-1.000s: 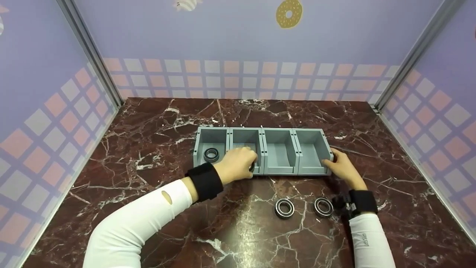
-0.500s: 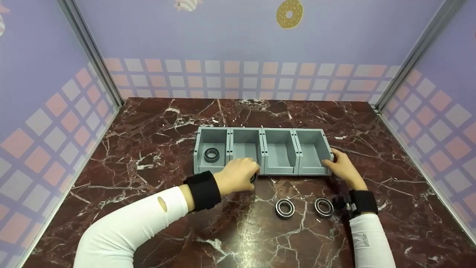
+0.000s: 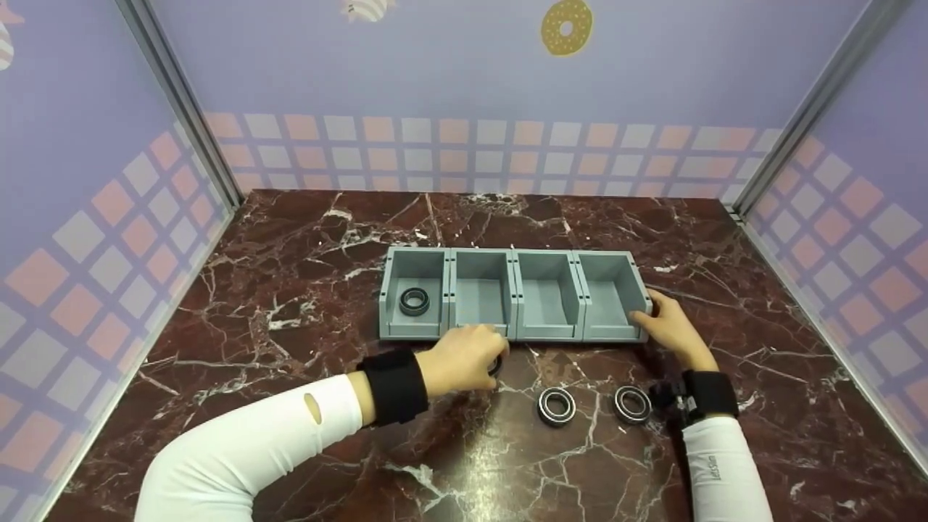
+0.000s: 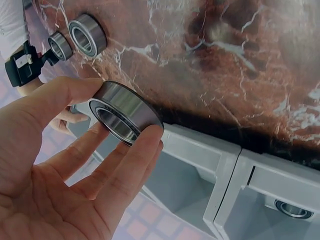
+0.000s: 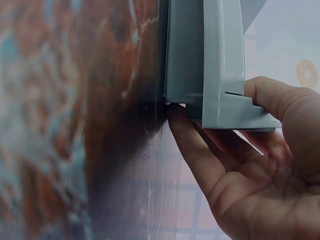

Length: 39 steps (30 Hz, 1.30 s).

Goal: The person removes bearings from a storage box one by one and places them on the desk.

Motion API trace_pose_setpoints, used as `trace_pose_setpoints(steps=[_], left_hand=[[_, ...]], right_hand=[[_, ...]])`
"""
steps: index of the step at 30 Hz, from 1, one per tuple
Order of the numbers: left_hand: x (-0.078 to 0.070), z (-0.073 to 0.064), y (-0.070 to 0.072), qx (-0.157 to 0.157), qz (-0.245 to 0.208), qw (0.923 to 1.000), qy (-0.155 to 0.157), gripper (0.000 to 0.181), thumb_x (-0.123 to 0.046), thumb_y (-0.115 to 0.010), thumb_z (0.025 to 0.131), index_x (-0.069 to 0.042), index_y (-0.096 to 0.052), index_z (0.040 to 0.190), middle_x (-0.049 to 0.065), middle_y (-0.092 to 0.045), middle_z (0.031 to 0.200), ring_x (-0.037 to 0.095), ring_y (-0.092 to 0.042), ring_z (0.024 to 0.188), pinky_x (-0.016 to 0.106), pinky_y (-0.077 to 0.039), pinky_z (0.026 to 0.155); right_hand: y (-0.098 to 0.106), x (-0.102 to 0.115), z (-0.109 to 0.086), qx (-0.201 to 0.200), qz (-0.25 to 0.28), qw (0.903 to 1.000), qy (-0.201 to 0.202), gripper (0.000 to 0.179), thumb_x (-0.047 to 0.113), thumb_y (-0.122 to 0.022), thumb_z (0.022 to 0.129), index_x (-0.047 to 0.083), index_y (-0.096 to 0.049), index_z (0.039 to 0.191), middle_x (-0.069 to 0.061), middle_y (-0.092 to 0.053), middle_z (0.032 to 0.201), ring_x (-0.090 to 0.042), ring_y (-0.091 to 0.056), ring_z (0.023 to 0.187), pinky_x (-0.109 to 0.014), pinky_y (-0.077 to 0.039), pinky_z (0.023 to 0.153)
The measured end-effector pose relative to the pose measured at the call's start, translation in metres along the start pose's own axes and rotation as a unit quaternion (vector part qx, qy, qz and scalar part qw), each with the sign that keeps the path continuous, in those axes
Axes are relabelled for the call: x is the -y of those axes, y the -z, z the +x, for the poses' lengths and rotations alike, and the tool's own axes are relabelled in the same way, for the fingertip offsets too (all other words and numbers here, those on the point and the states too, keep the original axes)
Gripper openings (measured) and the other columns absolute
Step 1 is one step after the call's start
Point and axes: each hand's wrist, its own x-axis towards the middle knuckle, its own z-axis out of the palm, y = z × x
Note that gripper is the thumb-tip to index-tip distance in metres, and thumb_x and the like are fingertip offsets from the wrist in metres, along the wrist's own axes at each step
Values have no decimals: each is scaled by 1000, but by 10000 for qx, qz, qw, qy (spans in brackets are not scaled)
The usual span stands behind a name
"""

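My left hand pinches a steel ball bearing between thumb and fingertips, just in front of the second grey bin from the left. In the head view the fingers hide most of that bearing. My right hand grips the right end of the rightmost grey bin, thumb over its side wall and fingers against the outside. A dark-rimmed bearing lies in the leftmost bin. On the table in front of the bins lie two more bearings, one nearer the middle and one near the right wrist.
Several grey bins stand joined in a row on the dark red marble table. The second bin and third bin show bare floors. Patterned panels with metal posts enclose the back and both sides.
My left hand has drawn back from inside the second bin toward the table front, still holding the bearing. The right hand stays at the bin's end.
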Motion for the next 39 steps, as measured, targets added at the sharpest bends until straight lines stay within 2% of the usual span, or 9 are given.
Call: trace_pose_setpoints(steps=[10,16,20,28,39], left_hand=[[0,-8,-11,100,66,9999,-112,27,-13,-88,74,-8,-77,98,7,-68,90,26,-68,86,41,-58,71],[-3,-12,-17,41,195,9994,-281,28,-11,-86,72,-8,-78,99,6,-68,92,26,-67,86,38,-57,74],[-5,-14,-22,149,145,9994,-263,31,-13,-89,73,-8,-78,102,6,-69,94,26,-68,87,38,-58,73],[-7,-15,-29,288,204,9992,-192,30,-16,-89,73,-9,-78,100,6,-69,95,26,-70,88,39,-58,72],[-8,-19,-37,395,151,9989,-182,30,-17,-90,74,-9,-78,100,5,-69,94,23,-68,88,37,-58,74]], right_hand=[[1,-1,1,10,-126,9999,30,51,-5,-59,97,-21,-44,143,-39,-58,127,-16,-60,97,-18,-48,75],[1,-1,2,-67,-75,9999,128,48,-7,-59,95,-21,-47,140,-39,-60,124,-11,-60,93,-18,-48,75],[1,-1,1,-60,-100,9999,126,47,-8,-59,95,-22,-47,139,-39,-60,123,-8,-59,91,-18,-48,74],[0,-2,3,-61,-168,9998,83,48,-7,-60,96,-22,-46,140,-39,-60,124,-12,-59,92,-18,-49,72],[1,-3,0,-32,-97,9999,52,48,-7,-59,97,-21,-46,140,-38,-60,125,-10,-59,93,-18,-49,74]])
